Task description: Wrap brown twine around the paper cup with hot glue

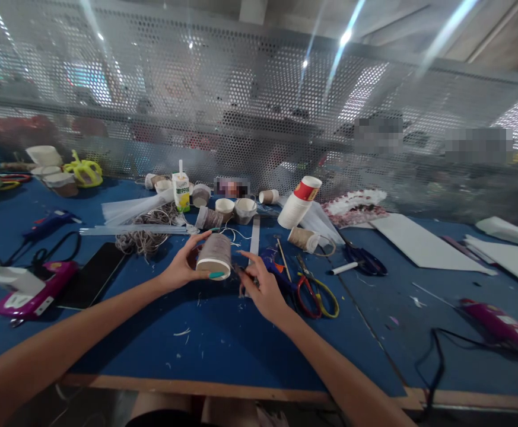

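My left hand (183,261) is closed round a paper cup (215,255) wrapped in grey-brown cord. The cup is tilted, its pale rim facing down towards me, with my thumb at that rim. Just right of it, my right hand (261,284) has its fingers drawn together near the cup's side. Something small and dark shows at those fingertips, too unclear to name. Under and behind the right hand lie a metal ruler (255,237) and a dark blue glue gun (276,267). Scissors with red and yellow handles (314,296) rest beside that hand.
Behind my hands stand several cord-wrapped cups (245,209), a drink carton (181,193) and a leaning stack of white cups (295,207). Tangled cord (145,234), a black phone (94,276) and a purple power strip (40,290) lie left. White sheets (423,243) lie right.
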### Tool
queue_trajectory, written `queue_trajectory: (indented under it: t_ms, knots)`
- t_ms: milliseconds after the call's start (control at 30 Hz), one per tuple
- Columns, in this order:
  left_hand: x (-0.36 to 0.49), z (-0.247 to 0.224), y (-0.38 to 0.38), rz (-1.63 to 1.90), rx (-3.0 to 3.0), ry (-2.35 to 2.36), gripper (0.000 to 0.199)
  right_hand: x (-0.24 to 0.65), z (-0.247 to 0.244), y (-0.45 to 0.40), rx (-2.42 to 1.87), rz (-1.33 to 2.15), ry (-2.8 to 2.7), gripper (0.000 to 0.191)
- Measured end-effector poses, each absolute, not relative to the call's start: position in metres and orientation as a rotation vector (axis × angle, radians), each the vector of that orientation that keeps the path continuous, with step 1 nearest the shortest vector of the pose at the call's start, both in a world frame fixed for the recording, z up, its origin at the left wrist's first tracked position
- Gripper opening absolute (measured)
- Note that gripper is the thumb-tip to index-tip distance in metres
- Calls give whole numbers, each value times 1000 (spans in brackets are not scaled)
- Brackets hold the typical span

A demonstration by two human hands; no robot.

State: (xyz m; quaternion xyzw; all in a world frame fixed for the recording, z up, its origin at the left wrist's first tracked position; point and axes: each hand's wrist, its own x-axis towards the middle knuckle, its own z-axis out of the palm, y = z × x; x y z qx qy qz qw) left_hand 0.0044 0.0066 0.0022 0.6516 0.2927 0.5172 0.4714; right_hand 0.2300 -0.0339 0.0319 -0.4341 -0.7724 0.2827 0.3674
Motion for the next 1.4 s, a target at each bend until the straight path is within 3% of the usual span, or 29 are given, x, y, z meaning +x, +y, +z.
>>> queue_trajectory:
  t_ms: [133,267,400,867,1067,1400]
  knots:
    - [4,2,6,1293,1634,797,90,232,32,-38,-1089,516,-1979,42]
    - [2,0,7,1385,1745,946,82,242,42,-42,-916,267,-1940,33]
    - [2,0,7,1423,1784,980,76,245,46,-46,-758,390,-2128,24]
    - [5,1,4,1398,1769,919,78,239,43,-49,-834,497,-2237,27]
    - [7,3,0,1351,1748,927,92,236,43,-49,-859,414,-2294,27]
    - [7,1,2,1419,1786,837,70,236,39,-49,-867,399,-2327,29]
